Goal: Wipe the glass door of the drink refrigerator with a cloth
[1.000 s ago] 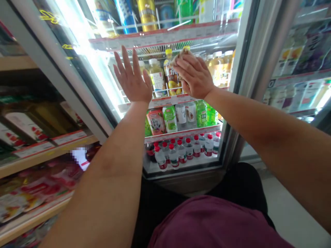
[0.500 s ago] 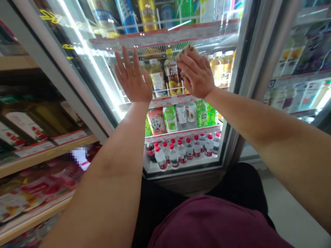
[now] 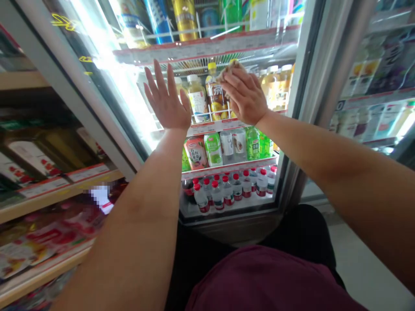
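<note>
My left hand lies flat with its fingers spread, apparently against the glass door of a lit drinks cooler. It holds nothing. To its right, my right hand presses a crumpled beige cloth to the same glass, mostly covered by the fingers. Behind the glass, between the two hands, stand a white-capped bottle and a yellow-capped tea bottle. Under them runs a shelf edge with price tags.
Lower down are a green bottle, a pink bottle and several red-capped water bottles. A metal door frame runs along the right. Wooden shelves with bottles and packets stand at the left.
My right hand and the cloth have shifted very slightly left and down on the glass. My left hand stays in place. The light on the left looks brighter.
</note>
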### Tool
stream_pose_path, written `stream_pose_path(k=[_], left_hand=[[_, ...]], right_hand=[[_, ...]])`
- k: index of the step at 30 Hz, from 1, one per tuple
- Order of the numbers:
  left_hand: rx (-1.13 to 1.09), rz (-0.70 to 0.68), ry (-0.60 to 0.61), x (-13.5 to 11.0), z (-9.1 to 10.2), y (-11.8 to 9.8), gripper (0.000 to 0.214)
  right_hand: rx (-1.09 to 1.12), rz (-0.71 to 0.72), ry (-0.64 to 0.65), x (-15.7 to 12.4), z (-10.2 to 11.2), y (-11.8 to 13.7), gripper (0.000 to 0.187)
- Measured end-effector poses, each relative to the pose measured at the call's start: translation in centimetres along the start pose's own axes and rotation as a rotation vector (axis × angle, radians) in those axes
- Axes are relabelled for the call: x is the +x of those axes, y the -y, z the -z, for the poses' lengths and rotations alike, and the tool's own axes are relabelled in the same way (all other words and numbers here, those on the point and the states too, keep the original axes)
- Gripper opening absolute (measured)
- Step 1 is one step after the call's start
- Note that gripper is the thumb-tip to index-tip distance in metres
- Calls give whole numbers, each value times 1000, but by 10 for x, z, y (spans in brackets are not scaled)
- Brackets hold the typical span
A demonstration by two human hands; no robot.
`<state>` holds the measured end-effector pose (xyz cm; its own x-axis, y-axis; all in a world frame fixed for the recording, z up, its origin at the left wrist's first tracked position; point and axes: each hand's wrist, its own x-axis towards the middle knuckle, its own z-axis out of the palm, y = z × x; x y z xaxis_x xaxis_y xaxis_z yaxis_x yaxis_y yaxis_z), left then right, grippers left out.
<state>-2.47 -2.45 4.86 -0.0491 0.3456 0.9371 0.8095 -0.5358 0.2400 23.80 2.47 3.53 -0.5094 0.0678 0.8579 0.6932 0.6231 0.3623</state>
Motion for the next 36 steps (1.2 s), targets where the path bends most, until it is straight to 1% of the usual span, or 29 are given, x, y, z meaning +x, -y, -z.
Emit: stream_pose_path(k=[3,5,8,9,10,11,14,15,16,18,22,25,27,29,31,33,34,36], left_hand=[[-55,17,42,-1,2,-2,82],[-89,34,61,-2,3,-2,83],[25,-13,15,-1,1,1,77],[65,-28,-1,-1,1,2,75],[83,-36,-8,-1,0,3,74],[80,-36,-8,-1,-1,4,74],[23,-18,-1,0,-3,6,77],[15,-15,-1,0,-3,7,78],[15,-13,-4,1,-3,7,77],[31,-16,-7,1,-3,7,77],[15,-21,10,1,-3,10,76],[51,-38,13,1,-3,11,75],[115,-45,10,1,-3,10,74],[137,-29,10,2,-2,9,75],[96,-3,13,2,-2,6,76],[17,20,29,1,-2,4,78],[-21,29,35,1,-2,3,79],[-42,31,35,0,-1,1,79]], right_hand=[[2,121,124,0,1,-1,62],[9,195,177,1,4,-3,61],[16,268,203,5,8,-8,58],[15,271,185,5,9,-10,57],[11,242,141,6,10,-11,58],[4,178,71,6,10,-13,59],[-16,-121,-182,6,8,-14,61],[-25,-191,-228,6,6,-14,61],[-35,-220,-239,5,5,-14,61],[-58,-171,-178,4,4,-14,61],[-27,41,58,1,3,-12,62],[2,123,125,-1,3,-10,64],[-17,120,130,-2,3,-9,63],[-55,57,87,-2,3,-7,61],[-101,-31,-17,-1,2,-7,61],[-141,-86,-106,-1,0,-8,61],[-152,-92,-127,-1,-1,-8,61],[-146,-71,-114,-2,-2,-9,60]])
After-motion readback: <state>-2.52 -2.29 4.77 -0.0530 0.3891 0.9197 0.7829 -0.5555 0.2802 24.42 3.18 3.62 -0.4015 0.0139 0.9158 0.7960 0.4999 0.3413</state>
